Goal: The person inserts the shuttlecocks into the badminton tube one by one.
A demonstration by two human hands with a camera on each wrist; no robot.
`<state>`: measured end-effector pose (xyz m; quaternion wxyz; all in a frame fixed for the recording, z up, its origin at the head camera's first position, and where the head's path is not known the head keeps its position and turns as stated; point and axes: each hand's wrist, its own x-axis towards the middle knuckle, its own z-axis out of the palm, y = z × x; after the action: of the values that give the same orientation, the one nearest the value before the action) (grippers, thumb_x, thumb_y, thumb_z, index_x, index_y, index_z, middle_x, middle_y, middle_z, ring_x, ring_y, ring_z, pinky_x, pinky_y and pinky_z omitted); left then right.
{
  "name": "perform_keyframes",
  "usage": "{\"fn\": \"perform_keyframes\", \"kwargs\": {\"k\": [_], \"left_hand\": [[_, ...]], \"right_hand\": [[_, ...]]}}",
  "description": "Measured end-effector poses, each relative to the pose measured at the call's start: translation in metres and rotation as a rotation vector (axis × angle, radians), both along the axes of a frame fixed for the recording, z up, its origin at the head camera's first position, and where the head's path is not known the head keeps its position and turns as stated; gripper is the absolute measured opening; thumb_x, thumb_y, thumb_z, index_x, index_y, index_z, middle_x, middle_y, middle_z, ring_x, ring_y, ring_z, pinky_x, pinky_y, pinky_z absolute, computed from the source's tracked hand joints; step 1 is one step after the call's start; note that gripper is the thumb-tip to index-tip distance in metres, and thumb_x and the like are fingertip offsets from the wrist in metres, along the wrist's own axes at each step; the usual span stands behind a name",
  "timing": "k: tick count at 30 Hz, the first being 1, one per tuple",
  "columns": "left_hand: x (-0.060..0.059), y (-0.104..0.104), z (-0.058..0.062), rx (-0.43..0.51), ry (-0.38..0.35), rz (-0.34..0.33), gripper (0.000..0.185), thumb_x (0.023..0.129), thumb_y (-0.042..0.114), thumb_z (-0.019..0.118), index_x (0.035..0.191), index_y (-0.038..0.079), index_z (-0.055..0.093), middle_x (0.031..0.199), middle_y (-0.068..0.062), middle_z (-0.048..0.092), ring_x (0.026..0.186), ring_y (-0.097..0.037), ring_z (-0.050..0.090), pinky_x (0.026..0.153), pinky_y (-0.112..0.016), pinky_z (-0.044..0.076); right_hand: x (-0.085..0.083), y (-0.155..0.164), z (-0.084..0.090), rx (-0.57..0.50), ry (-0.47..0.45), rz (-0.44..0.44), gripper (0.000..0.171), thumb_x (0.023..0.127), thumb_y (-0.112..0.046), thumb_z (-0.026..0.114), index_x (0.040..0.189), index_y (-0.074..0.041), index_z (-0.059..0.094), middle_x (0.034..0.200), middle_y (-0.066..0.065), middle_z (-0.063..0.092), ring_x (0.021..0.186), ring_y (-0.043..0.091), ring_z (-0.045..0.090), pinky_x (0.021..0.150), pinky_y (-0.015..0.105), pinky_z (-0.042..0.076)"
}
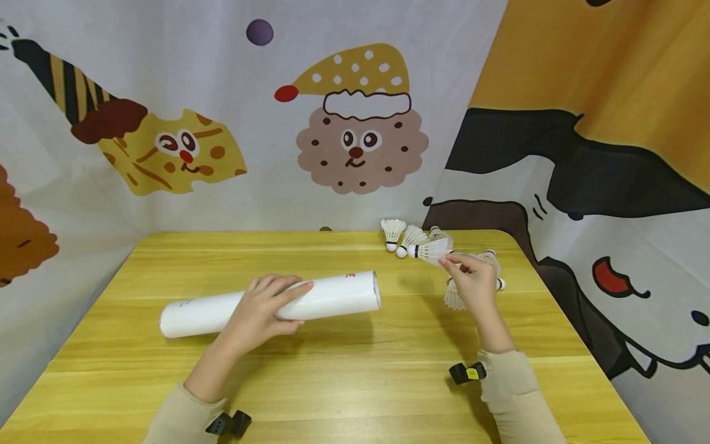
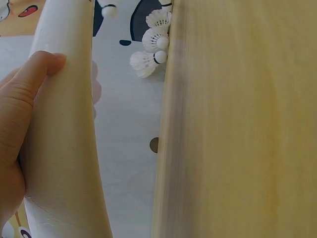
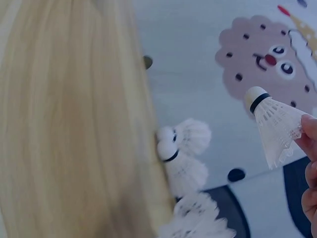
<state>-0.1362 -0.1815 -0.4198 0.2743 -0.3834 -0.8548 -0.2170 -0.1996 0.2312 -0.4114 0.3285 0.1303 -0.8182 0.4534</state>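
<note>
A long white tube (image 1: 266, 305) lies across the middle of the wooden table (image 1: 344, 382), its open end facing right. My left hand (image 1: 261, 314) grips the tube near its middle; in the left wrist view the fingers (image 2: 34, 79) wrap round the tube (image 2: 64, 148). My right hand (image 1: 471, 277) pinches a white shuttlecock (image 1: 427, 250) by its feather rim, cork pointing left, lifted above the table. The right wrist view shows that shuttlecock (image 3: 275, 124) held at the fingertips (image 3: 309, 131).
Several more shuttlecocks (image 1: 402, 237) lie at the table's far right edge, some under my right hand (image 1: 455, 296). Cartoon-printed cloth walls (image 1: 355, 135) close in the back and right side. The table's front edge is near my sleeves.
</note>
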Motion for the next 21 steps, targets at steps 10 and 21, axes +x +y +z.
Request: {"fn": "perform_keyframes", "kwargs": {"k": [10,21], "left_hand": [[0.000,0.002,0.001,0.006,-0.005,0.003,0.061,0.091,0.059,0.048,0.137,0.020,0.055,0.127,-0.007,0.057,0.107,-0.029,0.053,0.084,-0.052,0.041],[0.001,0.000,0.001,0.005,0.008,0.005,0.061,0.091,0.059,0.048,0.137,0.020,0.055,0.126,-0.009,0.058,0.106,-0.029,0.053,0.083,-0.052,0.040]], "right_hand": [[0.045,-0.023,0.044,-0.077,0.058,0.209,0.009,0.072,0.020,0.071,0.078,0.013,0.070,0.067,0.018,0.063,0.049,0.007,0.037,0.045,0.021,0.030],[0.063,-0.031,0.050,-0.058,0.047,0.359,0.017,0.068,0.027,0.069,0.077,0.012,0.070,0.063,0.012,0.062,0.049,0.011,0.039,0.044,0.024,0.030]]}}
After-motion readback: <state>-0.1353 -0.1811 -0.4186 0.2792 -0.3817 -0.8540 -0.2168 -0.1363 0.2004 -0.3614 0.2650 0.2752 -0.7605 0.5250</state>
